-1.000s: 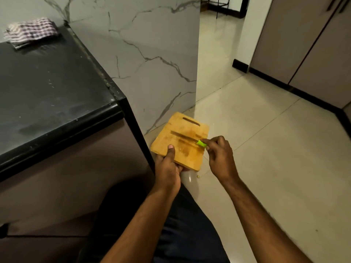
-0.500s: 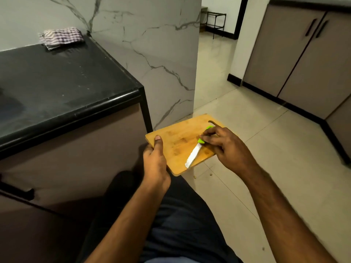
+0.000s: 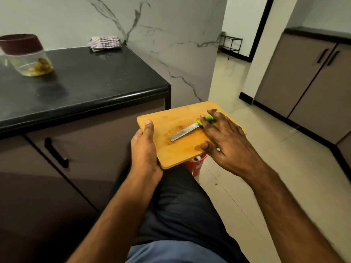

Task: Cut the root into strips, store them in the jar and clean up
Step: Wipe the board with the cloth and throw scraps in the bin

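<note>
Bamboo cutting board [image 3: 178, 141] hangs in the air past the counter's [image 3: 79, 86] near right corner, over a red bucket [image 3: 196, 164] on the floor. My left hand [image 3: 146, 149] clamps the board's left edge, thumb on top. My right hand [image 3: 226, 141] lies flat with its fingers straight, pinning the green-handled knife [image 3: 187, 130] against the wood; it is not curled round the handle. The jar [image 3: 28, 56], dark lid on and yellowish strips inside, stands near the counter's far left edge, with a checked cloth [image 3: 104, 43] at the far right corner.

I judge the knife to be the risk. Only flat fingers hold it, so if the board tips toward the bucket or the fingers lift, the blade could slide off and drop to the floor or onto my leg. One hand carries the board by its edge, so a jolt could twist it loose.

Half a second ago the right fingers were bunched round the handle; now they are spread flat. The board sits more level and higher, and the jar has come into view.
</note>
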The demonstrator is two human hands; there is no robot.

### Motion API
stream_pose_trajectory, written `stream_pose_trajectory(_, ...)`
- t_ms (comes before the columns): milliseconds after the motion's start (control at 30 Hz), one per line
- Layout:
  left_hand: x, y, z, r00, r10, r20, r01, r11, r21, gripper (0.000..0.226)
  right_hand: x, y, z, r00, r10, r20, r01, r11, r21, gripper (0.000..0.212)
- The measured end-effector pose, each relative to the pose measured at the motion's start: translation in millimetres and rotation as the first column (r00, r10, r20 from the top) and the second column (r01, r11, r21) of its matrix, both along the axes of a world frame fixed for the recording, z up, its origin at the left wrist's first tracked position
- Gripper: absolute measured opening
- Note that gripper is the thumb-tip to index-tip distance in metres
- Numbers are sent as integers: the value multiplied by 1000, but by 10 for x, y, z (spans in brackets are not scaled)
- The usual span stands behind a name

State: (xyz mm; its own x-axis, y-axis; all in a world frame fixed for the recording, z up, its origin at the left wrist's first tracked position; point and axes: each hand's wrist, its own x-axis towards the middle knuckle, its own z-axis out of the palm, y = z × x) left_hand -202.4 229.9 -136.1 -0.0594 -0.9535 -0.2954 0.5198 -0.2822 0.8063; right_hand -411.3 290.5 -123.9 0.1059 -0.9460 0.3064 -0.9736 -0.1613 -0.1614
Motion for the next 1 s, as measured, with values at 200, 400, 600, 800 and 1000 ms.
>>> stream_pose_trajectory(200, 398, 90, 321, 997, 48, -66, -53, 996, -78, 56, 365, -14, 225, 993, 44, -111, -44, 999, 5, 107)
stream_pose_trajectory(400, 772, 122, 589, 990, 129, -57, -133, 989, -69, 60, 776, -198, 343, 980, 46, -196, -63, 995, -83, 101)
stream_pose_trajectory(600, 1146, 27, 794, 991, 131, -39, -133, 989, -61, 47, 1193, -395, 534, 978, 102, -184, -127, 983, -130, 80)
stream_pose_trajectory(800, 1387, -143, 888, 981, 192, -26, -193, 981, -25, 49, 1418, -709, 674, 968, 147, -204, -169, 981, -93, 85)
stream_pose_trajectory(1000, 1572, -418, 1017, 976, 219, -11, -219, 976, -5, 53, 1579, -1071, 747, 964, 190, -185, -210, 973, -95, 87)
